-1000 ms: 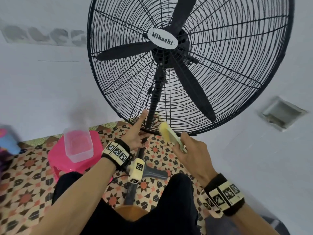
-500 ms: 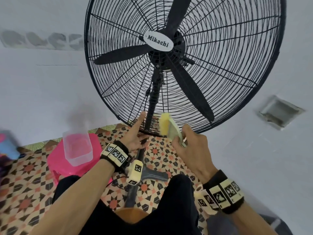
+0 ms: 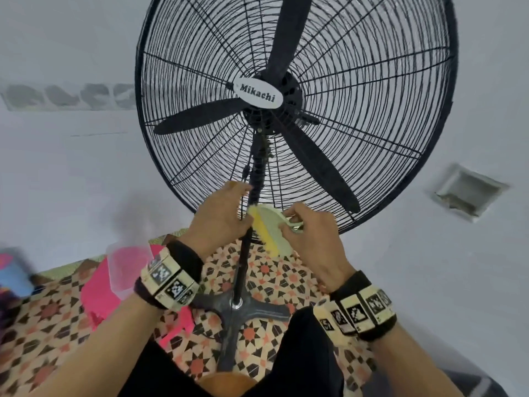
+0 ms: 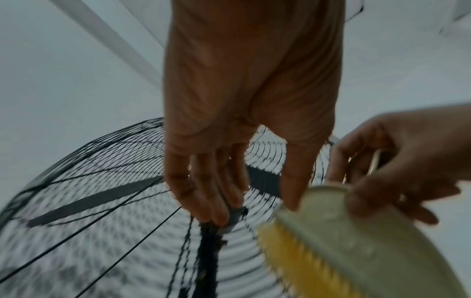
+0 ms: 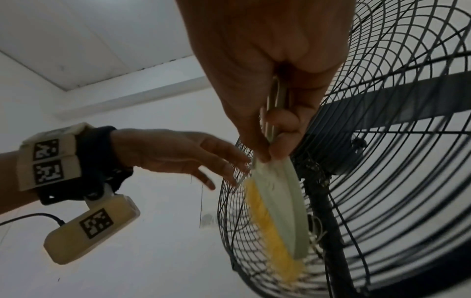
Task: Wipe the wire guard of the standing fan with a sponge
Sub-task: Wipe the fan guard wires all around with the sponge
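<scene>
Patterned floor tiles (image 3: 43, 325) below; my right hand (image 3: 312, 242) grips the sponge (image 3: 269, 230) against the wire guard (image 3: 372, 138); left hand (image 3: 220, 216), fingers relaxed, touches the guard beside it.

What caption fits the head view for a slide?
Right hand holds a yellow sponge at the fan's wire guard, left hand alongside.

pale walls (image 3: 71, 181), patterned tile floor (image 3: 45, 319), pink stool (image 3: 97, 287), recessed wall vent (image 3: 469, 193).
</scene>
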Tool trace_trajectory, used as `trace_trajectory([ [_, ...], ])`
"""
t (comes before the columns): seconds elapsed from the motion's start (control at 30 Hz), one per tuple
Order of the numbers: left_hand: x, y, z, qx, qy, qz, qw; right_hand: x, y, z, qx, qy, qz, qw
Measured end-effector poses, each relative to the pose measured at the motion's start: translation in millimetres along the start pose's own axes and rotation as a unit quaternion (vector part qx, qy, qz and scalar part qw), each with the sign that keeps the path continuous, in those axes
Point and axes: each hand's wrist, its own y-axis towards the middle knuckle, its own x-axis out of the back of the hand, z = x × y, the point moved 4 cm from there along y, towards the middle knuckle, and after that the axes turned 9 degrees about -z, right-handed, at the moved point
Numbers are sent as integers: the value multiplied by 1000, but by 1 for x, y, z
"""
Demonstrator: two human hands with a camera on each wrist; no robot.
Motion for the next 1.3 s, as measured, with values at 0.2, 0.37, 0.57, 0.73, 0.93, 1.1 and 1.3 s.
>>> trace_trajectory([
  [0.2, 12, 41, -41, -187, 17, 31, 982, 36, 26, 10, 28, 104, -99, 989],
  [0.37, 50, 78, -37, -194, -89, -31, 976, 83, 34, -24, -24, 84, -306, 948],
  [0.57, 100, 128, -32, -232, -124, -143, 954, 95, 35, -98, -217, 117, -402, 882],
  [0.73, 95, 138, -20, -313, -52, -141, 938, 59, 30, -112, -324, 272, -287, 860],
  [0.93, 115, 131, -8, -399, 50, -65, 913, 50, 26, -119, -325, 272, -310, 851],
  [1.1, 107, 128, -26, -427, 50, -105, 897, 45, 28, -114, -325, 288, -334, 837],
  [1.3, 121, 141, -7, -422, 58, -34, 904, 39, 29, -110, -342, 316, -356, 810],
])
